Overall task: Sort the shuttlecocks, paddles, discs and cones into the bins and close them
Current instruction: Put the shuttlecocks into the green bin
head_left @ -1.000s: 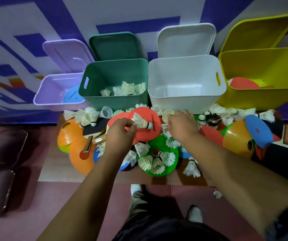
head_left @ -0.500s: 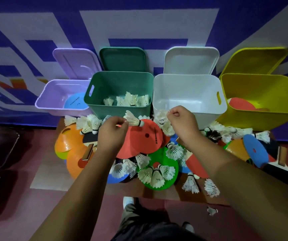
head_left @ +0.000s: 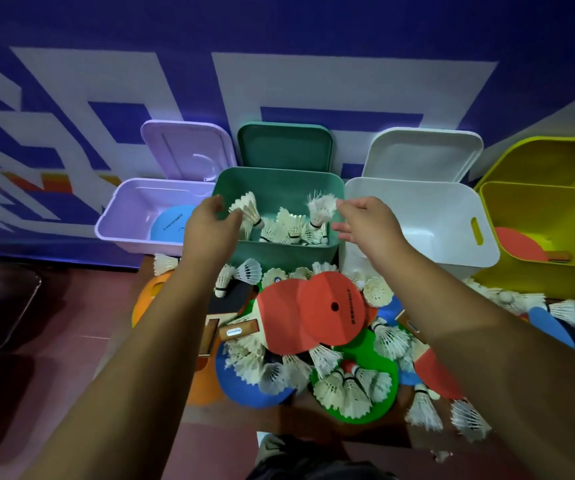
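Left grip (head_left: 210, 221), right grip (head_left: 365, 220) spread; shuttlecocks (head_left: 319, 211) cork-down

The left forearm (head_left: 147, 341) and right forearm (head_left: 452, 323) are bare along their whole visible length, right up to the left grip (head_left: 210, 223) and right grip (head_left: 365, 223). Well behind the grips, dark grey trousers (head_left: 314, 465) show, creased and dimly lit

Single view. Head-worn wide-angle camera, facing forward and down, close above the gear pile (head_left: 314, 323); bins (head_left: 279, 259) and wall (head_left: 314, 29) fill the upper frame.
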